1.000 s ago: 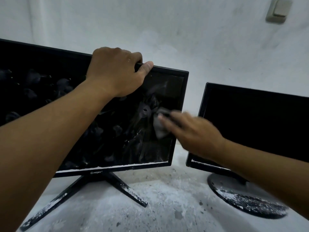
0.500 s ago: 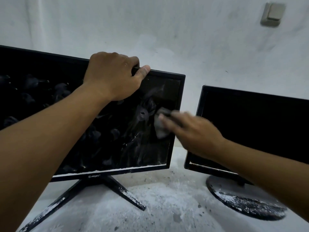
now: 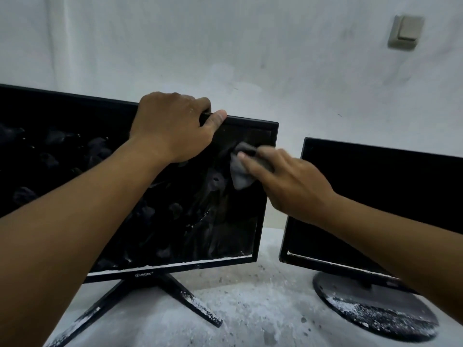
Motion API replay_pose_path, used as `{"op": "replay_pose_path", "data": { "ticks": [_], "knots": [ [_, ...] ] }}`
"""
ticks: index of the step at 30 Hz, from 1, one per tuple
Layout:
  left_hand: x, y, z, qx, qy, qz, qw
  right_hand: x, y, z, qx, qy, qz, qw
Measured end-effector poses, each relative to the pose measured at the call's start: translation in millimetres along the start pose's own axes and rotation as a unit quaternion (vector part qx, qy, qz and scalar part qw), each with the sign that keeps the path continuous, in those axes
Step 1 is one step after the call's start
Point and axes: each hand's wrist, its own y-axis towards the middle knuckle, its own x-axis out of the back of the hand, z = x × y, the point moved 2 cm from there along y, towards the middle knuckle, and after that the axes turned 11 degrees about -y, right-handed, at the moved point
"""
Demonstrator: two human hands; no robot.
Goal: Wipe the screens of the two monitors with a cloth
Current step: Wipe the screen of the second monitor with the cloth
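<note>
Currently, left to right across the frame:

left monitor point(image 3: 120, 186): fills left and centre of frame, on an X-shaped stand. Screen is blotchy on the left, streaked on the right.

left hand point(image 3: 172, 126): upper centre, clamped over the left monitor's top bezel, fingers behind, thumb in front. Bracing the panel.

cloth point(image 3: 240, 171): grey, bunched, flat against the upper right of the left monitor's screen, under the fingertips point(image 3: 242, 156) of the right hand.

right hand point(image 3: 288, 181): centre right, fingers extended and pressing the cloth to the glass. Not pinching it as far as I can see. Motion-blurred.

right monitor point(image 3: 383, 196): right of frame, round base, screen dark and looks untouched. The right forearm crosses in front of it.

desk point(image 3: 250, 319): white dust and grit all over, also on both stands.

risk 1: cloth is held by pressure only, so easing off could let it slide down the screen.

risk 2: grit caught in the cloth could scratch the glass.

risk 3: pushing hard near the edge could rock the panel if the left hand's grip loosens.

progress: first screen partly done, second not started, by my read.
</note>
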Motion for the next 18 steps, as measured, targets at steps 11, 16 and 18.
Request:
{"op": "replay_pose_path", "data": {
  "ticks": [11,16,18],
  "knots": [
    [-3,0,-2,0.002,0.008,0.004,1.000,-6,-23,13,0.192,-0.026,0.036,0.980],
    [-1,0,-3,0.009,0.018,0.010,1.000,1,14,-15,-0.052,-0.019,-0.038,0.998],
    [-2,0,-7,0.009,0.010,0.016,1.000,-5,1,-3,0.014,-0.020,-0.037,0.999]
  ]
}}
